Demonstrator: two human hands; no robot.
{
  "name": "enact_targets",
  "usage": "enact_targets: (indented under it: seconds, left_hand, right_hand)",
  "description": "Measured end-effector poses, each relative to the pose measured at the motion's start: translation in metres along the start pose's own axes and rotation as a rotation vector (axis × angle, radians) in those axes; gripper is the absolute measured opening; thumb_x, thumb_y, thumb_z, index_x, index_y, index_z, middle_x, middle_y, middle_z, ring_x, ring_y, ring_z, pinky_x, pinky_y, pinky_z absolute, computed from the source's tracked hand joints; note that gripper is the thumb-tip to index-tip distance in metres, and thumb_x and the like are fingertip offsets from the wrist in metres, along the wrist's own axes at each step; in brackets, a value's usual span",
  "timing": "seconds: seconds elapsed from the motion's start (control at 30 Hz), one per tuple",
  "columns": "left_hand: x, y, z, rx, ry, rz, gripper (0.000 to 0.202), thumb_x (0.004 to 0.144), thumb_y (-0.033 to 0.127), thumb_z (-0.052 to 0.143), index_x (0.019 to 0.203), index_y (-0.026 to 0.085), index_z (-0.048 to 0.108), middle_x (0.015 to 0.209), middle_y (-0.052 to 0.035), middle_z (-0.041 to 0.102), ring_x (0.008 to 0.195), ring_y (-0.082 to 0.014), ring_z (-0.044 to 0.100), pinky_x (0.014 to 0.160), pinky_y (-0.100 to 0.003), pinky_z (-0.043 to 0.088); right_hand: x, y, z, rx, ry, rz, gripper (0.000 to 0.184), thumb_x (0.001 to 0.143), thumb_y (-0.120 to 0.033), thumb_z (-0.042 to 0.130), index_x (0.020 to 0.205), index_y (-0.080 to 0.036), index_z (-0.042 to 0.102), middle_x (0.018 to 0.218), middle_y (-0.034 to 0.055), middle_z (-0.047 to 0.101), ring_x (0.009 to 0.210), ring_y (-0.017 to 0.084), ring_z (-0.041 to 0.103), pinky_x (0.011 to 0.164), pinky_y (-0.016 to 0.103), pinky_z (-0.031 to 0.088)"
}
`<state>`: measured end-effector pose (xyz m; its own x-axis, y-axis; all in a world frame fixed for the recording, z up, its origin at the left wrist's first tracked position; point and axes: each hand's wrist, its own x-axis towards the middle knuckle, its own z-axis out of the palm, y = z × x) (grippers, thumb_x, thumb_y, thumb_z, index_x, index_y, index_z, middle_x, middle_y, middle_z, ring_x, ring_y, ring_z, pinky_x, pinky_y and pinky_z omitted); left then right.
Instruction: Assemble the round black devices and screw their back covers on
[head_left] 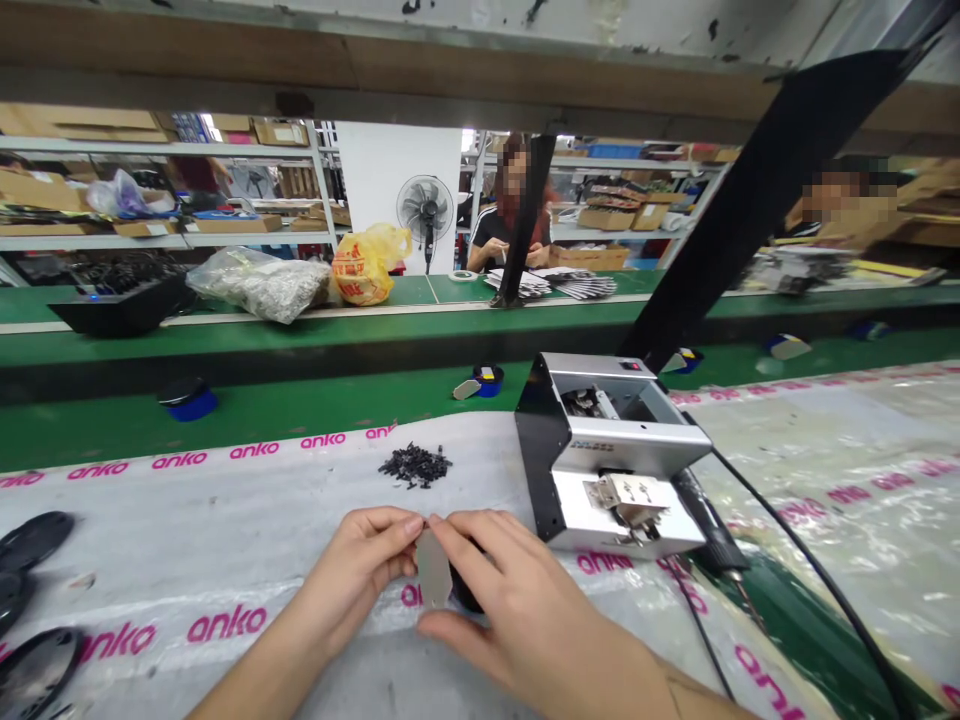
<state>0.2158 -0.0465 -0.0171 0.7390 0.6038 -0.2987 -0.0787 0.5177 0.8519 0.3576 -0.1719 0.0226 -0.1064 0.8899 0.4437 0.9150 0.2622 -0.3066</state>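
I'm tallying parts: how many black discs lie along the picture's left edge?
3: the upper disc, farthest away; the middle disc, just below it in view; the lower disc, nearest. More may lie beyond the edge.

From my end I see 2 ungloved hands, the left hand (371, 550) and the right hand (510, 580), with slim, tapering fingers (459, 552). Both forearms (274, 650) are bare as far as my view reaches; on the right one I make out thin lines (670, 686), creases or ink, I can't tell.
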Motion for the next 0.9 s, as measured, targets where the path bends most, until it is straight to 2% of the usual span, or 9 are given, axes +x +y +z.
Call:
enact_targets:
  seconds: [0.17, 0.37, 0.47, 0.63, 0.77, 0.9]
  left_hand:
    - [-0.001, -0.001, 0.001, -0.062, 0.011, 0.015, 0.023, 0.069, 0.033, 0.085, 0.071, 0.011, 0.076, 0.065, -0.0033, 0.066, 0.058, -0.0089, 0.056, 0.057, -0.020, 0.048]
    - [-0.005, 0.000, 0.003, -0.046, -0.014, 0.028, 0.023, 0.071, 0.032, 0.083, 0.071, 0.011, 0.075, 0.070, -0.0057, 0.069, 0.061, -0.0112, 0.058, 0.060, -0.022, 0.050]
    - [-0.007, 0.003, 0.006, -0.037, -0.015, 0.031, 0.022, 0.072, 0.033, 0.082, 0.071, 0.012, 0.076, 0.069, -0.0061, 0.069, 0.061, -0.0114, 0.058, 0.060, -0.022, 0.050]
    - [-0.007, 0.003, 0.007, -0.023, 0.001, 0.029, 0.023, 0.072, 0.033, 0.082, 0.070, 0.012, 0.075, 0.065, -0.0047, 0.066, 0.059, -0.0115, 0.055, 0.057, -0.022, 0.047]
    - [-0.005, -0.002, 0.004, -0.035, -0.008, 0.025, 0.025, 0.076, 0.035, 0.079, 0.070, 0.011, 0.074, 0.063, -0.0035, 0.063, 0.062, -0.0115, 0.053, 0.061, -0.023, 0.046]
    - [-0.005, -0.003, 0.005, -0.049, -0.033, 0.028, 0.024, 0.077, 0.034, 0.078, 0.070, 0.011, 0.074, 0.064, -0.0035, 0.063, 0.062, -0.0113, 0.053, 0.063, -0.023, 0.046]
  right_hand:
    - [-0.001, -0.004, 0.002, -0.164, 0.055, -0.036, 0.046, 0.086, -0.027, 0.067, 0.125, -0.004, 0.058, 0.109, 0.0153, 0.066, 0.093, 0.029, 0.061, 0.081, 0.042, 0.056]
    - [-0.005, -0.007, 0.000, -0.205, -0.023, -0.016, 0.052, 0.089, -0.031, 0.057, 0.131, 0.000, 0.055, 0.114, 0.0207, 0.064, 0.095, 0.033, 0.059, 0.081, 0.048, 0.055]
    - [-0.007, -0.008, -0.001, -0.163, -0.064, 0.012, 0.055, 0.088, -0.033, 0.057, 0.132, -0.001, 0.054, 0.116, 0.0209, 0.062, 0.096, 0.033, 0.058, 0.082, 0.049, 0.055]
    - [-0.003, -0.012, -0.006, -0.039, -0.164, 0.091, 0.063, 0.083, -0.016, 0.053, 0.143, -0.002, 0.042, 0.119, 0.0190, 0.059, 0.105, 0.031, 0.054, 0.090, 0.049, 0.052]
    - [0.001, -0.012, -0.012, 0.070, -0.230, 0.108, 0.063, 0.079, -0.011, 0.050, 0.142, -0.006, 0.044, 0.125, 0.0152, 0.056, 0.114, 0.029, 0.050, 0.101, 0.045, 0.048]
    - [0.002, -0.010, -0.015, 0.097, -0.275, 0.104, 0.064, 0.081, -0.009, 0.047, 0.144, -0.007, 0.041, 0.129, 0.0146, 0.054, 0.117, 0.027, 0.048, 0.104, 0.042, 0.046]
